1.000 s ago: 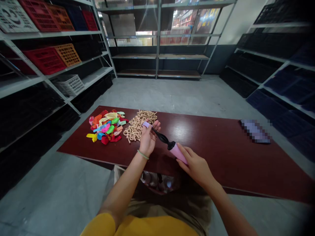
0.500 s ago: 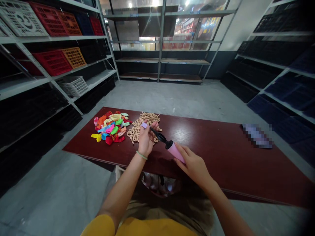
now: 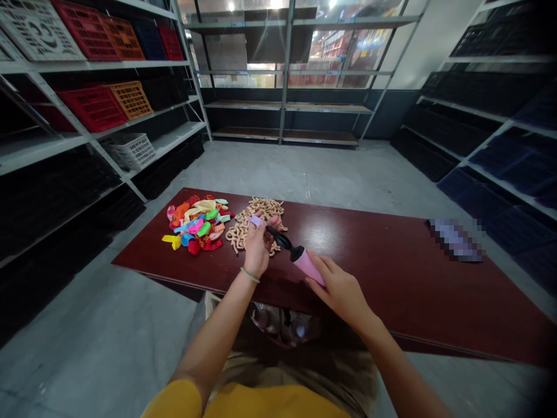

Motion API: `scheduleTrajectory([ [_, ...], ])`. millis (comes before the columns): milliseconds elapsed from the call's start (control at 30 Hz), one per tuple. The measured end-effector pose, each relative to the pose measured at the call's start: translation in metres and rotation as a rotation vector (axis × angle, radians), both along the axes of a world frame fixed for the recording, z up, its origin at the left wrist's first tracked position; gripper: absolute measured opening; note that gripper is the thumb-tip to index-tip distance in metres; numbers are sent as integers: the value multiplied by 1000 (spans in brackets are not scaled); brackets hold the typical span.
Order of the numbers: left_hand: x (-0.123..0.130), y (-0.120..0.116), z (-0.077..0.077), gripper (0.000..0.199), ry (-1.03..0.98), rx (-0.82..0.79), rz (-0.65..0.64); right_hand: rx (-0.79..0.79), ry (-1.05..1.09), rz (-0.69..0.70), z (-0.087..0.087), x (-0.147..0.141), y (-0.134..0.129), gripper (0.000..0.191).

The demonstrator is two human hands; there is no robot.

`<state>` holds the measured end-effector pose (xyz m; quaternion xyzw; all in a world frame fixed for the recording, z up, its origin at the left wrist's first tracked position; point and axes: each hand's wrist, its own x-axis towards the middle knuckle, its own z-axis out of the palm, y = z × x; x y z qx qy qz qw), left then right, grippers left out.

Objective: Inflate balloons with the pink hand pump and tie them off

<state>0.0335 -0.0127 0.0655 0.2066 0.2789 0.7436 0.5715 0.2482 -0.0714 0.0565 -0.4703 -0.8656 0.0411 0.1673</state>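
Left hand: left hand palm up, grasping lilac balloon between thumb and fingers; pale green bracelet on wrist.
Right hand: right hand wrapped around pink barrel of pump, thumb on near side.
Pump: held over table, slanted, black nozzle end aimed up-left at left hand.
Lilac balloon: limp, at nozzle tip; exact fit over tip too small to tell.
Balloon pile: mixed-colour balloons on table, left of left hand, well apart from pump.
Tan pile: curled tan pieces just right of balloon pile, partly behind left hand.
Table right end: pixelated flat item, can't identify.
Left rack: crates in red, orange, white.
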Motion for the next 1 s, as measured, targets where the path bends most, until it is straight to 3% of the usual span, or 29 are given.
scheduleTrajectory([
  [133,0,0,-4,41,18,29,6,2,7,13,1,-3,3,61],
  [267,0,1,-9,26,-7,-5,14,9,3,34,0,-12,11,62],
  [467,-4,9,-13,21,-178,-54,42,52,-107,17,0,-43,23,60],
  [667,-9,33,-14,24,-217,-164,319,97,-220,-58,-6,-67,32,62],
  [833,-17,52,-26,21,-197,-213,346,104,-227,-28,-18,-70,44,69],
  [1000,-31,54,-34,21,-216,-193,323,117,-246,-1,-28,-58,39,64],
])
